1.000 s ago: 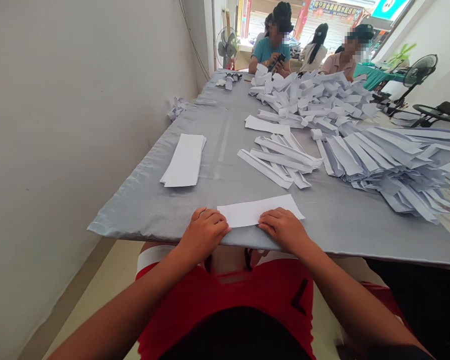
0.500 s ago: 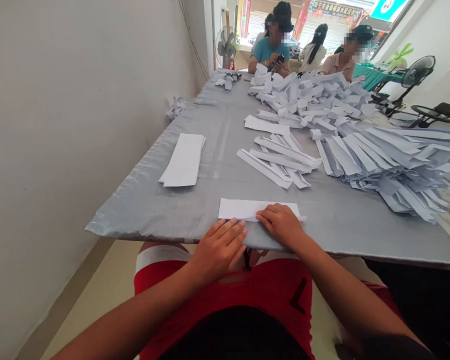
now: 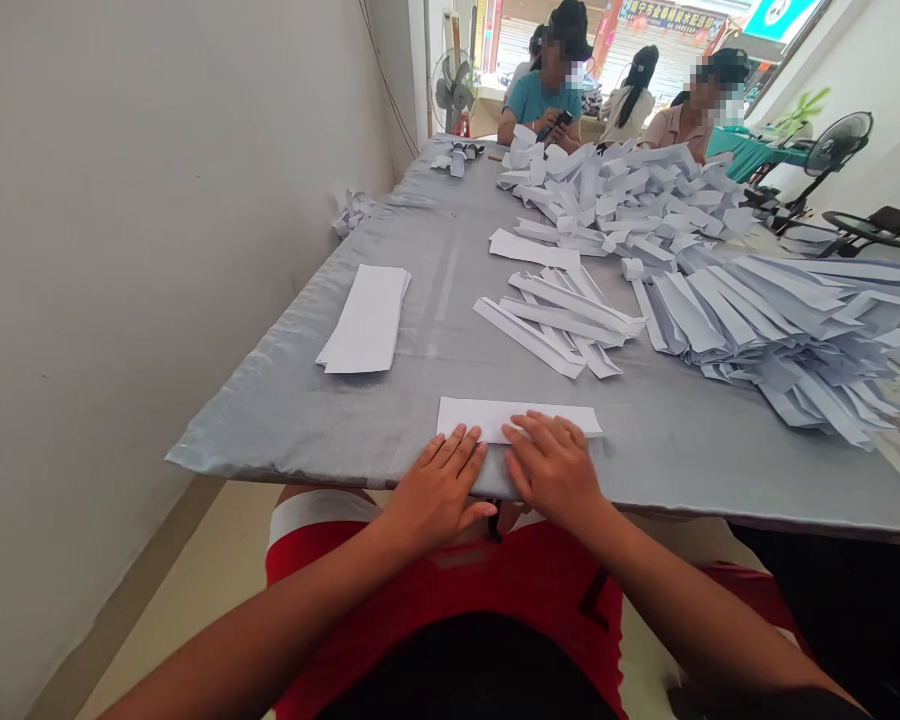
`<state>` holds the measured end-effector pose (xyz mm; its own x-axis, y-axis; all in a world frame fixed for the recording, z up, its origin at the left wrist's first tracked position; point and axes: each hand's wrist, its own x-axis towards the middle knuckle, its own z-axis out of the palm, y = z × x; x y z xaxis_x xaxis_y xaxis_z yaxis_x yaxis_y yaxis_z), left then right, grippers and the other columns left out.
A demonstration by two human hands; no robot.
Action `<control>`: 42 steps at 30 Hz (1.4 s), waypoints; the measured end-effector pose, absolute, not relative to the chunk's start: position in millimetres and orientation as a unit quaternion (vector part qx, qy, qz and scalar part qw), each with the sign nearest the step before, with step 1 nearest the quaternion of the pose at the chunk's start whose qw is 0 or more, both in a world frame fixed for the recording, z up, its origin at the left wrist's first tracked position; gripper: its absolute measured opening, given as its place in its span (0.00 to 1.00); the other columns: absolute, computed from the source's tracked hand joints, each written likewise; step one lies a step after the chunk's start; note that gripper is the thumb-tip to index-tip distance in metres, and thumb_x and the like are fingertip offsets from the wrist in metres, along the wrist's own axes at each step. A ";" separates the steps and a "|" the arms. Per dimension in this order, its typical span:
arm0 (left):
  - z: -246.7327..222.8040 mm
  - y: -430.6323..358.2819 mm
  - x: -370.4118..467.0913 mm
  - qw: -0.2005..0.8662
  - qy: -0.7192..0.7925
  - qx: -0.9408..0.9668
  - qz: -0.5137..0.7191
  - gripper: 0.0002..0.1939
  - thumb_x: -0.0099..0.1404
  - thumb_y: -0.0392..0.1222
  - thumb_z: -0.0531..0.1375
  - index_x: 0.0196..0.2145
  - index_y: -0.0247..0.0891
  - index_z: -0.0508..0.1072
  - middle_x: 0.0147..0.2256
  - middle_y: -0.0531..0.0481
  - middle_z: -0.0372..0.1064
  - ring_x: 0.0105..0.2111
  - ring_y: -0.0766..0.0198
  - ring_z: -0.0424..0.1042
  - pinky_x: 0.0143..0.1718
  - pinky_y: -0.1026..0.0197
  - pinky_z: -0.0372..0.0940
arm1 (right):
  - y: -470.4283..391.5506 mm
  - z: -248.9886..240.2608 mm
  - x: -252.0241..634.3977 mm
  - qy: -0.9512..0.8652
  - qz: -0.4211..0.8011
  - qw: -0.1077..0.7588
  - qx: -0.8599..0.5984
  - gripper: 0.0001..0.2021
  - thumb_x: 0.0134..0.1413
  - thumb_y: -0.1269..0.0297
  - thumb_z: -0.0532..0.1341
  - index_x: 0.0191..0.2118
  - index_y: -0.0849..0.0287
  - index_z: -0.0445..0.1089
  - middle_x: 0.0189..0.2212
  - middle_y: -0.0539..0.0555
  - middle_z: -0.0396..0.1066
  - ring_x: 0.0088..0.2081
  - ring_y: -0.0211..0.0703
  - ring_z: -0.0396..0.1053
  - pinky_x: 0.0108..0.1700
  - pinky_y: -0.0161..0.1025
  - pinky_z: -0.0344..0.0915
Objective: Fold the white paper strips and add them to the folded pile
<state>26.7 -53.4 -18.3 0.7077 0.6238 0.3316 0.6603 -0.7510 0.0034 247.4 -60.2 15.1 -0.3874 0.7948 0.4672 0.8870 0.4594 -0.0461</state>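
A white paper strip (image 3: 480, 414) lies crosswise near the front edge of the grey cloth-covered table (image 3: 345, 420). My left hand (image 3: 441, 490) lies flat, fingertips on the strip's near edge toward its left end. On the strip's right half rests my right hand (image 3: 553, 465), its fingers spread and slightly bent, the thumb apart. Neither hand grips anything. Left of the strip is a stack of flat white paper (image 3: 364, 320). Several folded paper strips (image 3: 555, 315) lie crossed beyond my right hand.
A large bundle of folded strips (image 3: 750, 310) covers the table's right side, with a heap of folded paper (image 3: 615, 190) behind it. People sit at the far end, one in a blue shirt (image 3: 529, 98). A wall (image 3: 157, 200) runs along the left.
My right hand has lifted its fingers from a pinch-like pose and spread them, shifting slightly left. My left hand has moved slightly forward onto the strip's edge, its thumb now further apart.
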 end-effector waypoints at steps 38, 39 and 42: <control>6.8 -46.3 2.4 0.055 -0.389 -0.899 -0.193 0.23 0.74 0.52 0.52 0.55 0.32 0.73 0.51 0.36 0.76 0.54 0.47 0.73 0.58 0.43 0.64 | -93.5 7.0 340.2 -0.712 -0.047 0.247 -0.655 0.21 0.70 0.57 0.49 0.51 0.55 0.77 0.49 0.57 0.78 0.52 0.50 0.76 0.59 0.54 0.69; 10.9 -42.7 4.1 0.055 -0.394 -0.895 -0.201 0.21 0.73 0.50 0.54 0.53 0.33 0.75 0.47 0.37 0.78 0.52 0.48 0.75 0.57 0.44 0.64 | -88.4 12.1 341.9 -0.692 -0.049 0.275 -0.665 0.20 0.69 0.57 0.49 0.50 0.54 0.78 0.49 0.56 0.79 0.52 0.49 0.76 0.58 0.52 0.70; 21.9 -30.2 12.7 0.059 -0.411 -0.884 -0.216 0.16 0.72 0.48 0.56 0.46 0.35 0.77 0.38 0.40 0.79 0.43 0.51 0.77 0.53 0.44 0.67 | -71.2 23.4 339.0 -0.657 -0.066 0.330 -0.675 0.20 0.69 0.56 0.50 0.50 0.56 0.77 0.49 0.57 0.78 0.52 0.50 0.75 0.55 0.51 0.71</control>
<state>12.7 -30.2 21.9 0.5700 0.7005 0.4295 0.7512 -0.6560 0.0730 339.0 -71.2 23.4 0.1283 0.8429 0.5226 0.9299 0.0809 -0.3587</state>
